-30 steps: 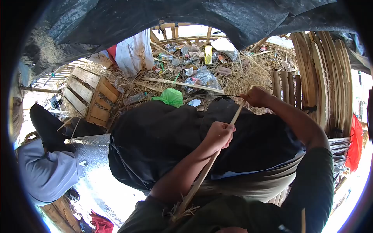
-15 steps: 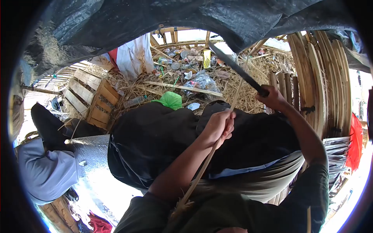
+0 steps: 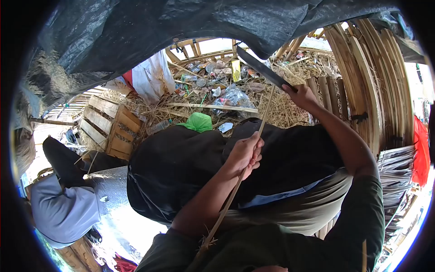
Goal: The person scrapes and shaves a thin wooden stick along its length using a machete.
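Observation:
My left hand (image 3: pixel 247 156) is closed round a thin bamboo strip (image 3: pixel 230 199). The strip slants from my chest, where its lower end looks frayed, up past my fist to the straw-covered area. In my right hand (image 3: pixel 302 96) is a machete (image 3: pixel 262 68), gripped by its handle. Its long dark blade points up and to the left, crossing near the strip's upper end; whether they touch I cannot tell. Dark cloth (image 3: pixel 181 167) covers my legs under both hands.
Straw and scattered litter lie ahead, with a green plastic bag (image 3: pixel 198 122) and a wooden crate (image 3: pixel 111 122). Wooden slats (image 3: pixel 358 81) stand at right. A dark tarp (image 3: pixel 181 22) hangs overhead. Another person's grey-clad leg (image 3: pixel 65 206) is at left.
My right hand has moved up and to the left with the machete, bringing it closer to the strip's upper part. My left hand keeps its hold. The view has shifted slightly.

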{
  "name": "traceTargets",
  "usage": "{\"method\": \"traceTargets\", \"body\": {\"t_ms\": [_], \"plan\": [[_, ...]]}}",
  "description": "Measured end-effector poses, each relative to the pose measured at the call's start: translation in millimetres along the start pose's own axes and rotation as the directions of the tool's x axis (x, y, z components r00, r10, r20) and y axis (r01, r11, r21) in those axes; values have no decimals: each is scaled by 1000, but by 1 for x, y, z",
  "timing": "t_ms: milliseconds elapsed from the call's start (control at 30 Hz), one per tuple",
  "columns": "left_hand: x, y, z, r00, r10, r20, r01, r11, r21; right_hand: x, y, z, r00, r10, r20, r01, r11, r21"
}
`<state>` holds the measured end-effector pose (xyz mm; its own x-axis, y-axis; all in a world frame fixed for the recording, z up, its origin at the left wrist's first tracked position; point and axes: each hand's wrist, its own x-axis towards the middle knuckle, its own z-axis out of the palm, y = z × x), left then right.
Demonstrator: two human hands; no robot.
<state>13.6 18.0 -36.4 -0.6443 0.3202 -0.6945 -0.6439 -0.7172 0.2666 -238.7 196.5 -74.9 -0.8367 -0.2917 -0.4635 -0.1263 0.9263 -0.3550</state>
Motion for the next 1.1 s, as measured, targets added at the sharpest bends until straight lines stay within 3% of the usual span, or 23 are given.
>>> {"method": "traceTargets", "body": {"t_ms": [133, 233, 367, 400, 533, 633, 667, 800, 967, 1100], "plan": [[-3, 0, 8, 1000, 26, -2, -26, 997, 75, -3, 3, 2, 999, -10, 32, 9, 1000, 12], [-11, -1, 11, 1000, 2, -25, 0, 997, 75, 0, 3, 13, 993, -113, 19, 115, 988, -106], [-22, -2, 13, 999, 22, -44, -16, 991, 129, -16, -12, 12, 985, -39, 165, 50, 997, -63], [-24, -2, 14, 998, 29, -61, -19, 987, 159, -15, -10, 14, 985, -74, 154, 86, 994, -73], [-22, 4, 4, 992, 93, -90, -64, 957, 282, -10, -12, 3, 982, 53, 181, -57, 998, 13], [-11, 8, 0, 991, 133, 29, -136, 985, 109, -6, -19, -13, 991, 75, 107, -82, 995, 65], [-6, 8, 1, 994, 107, 22, -106, 994, -9, -5, -21, -17, 995, 64, 77, -68, 996, 52], [-4, 6, 2, 987, 155, 51, -145, 977, -157, 8, -9, -24, 998, 37, 51, -38, 999, 23], [-3, 3, 6, 976, 216, -12, -215, 976, 41, 8, -6, -29, 996, 10, 87, -4, 997, -73], [-13, 9, 0, 960, 258, -112, -235, 955, 181, -10, -21, -12, 990, -104, 98, 120, 978, -173]]}}
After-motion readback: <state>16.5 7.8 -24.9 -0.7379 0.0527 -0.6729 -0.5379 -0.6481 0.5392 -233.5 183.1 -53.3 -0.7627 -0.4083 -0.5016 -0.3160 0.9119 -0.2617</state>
